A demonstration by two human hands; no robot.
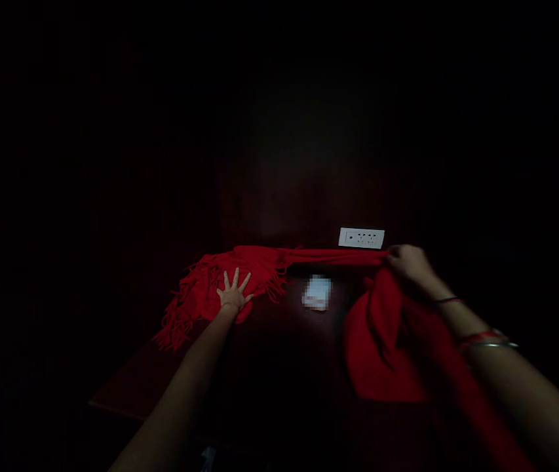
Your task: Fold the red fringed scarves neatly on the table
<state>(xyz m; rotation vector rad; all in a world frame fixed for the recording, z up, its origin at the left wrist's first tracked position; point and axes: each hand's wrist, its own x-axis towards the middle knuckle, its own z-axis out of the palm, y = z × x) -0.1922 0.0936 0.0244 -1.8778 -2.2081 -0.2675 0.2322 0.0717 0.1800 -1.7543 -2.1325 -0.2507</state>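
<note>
A red fringed scarf [264, 257] stretches across a dark table, its tasselled end bunched at the left. My left hand [234, 292] lies flat on that bunched end with fingers spread. Off to the right, my right hand [409, 264] is closed on the scarf and holds it raised. Between the two hands the cloth is pulled into a taut, narrow band. Below my right hand the rest of the scarf hangs in loose folds, running down toward the lower right. The exact grip of my right fingertips is partly hidden.
A white wall socket panel [362, 238] is behind the taut cloth. A small pale, blurred item [317, 292] lies on the dark table [126, 390] between my arms. Something small and whitish [207, 457] shows below the table's front edge. The surroundings are very dark.
</note>
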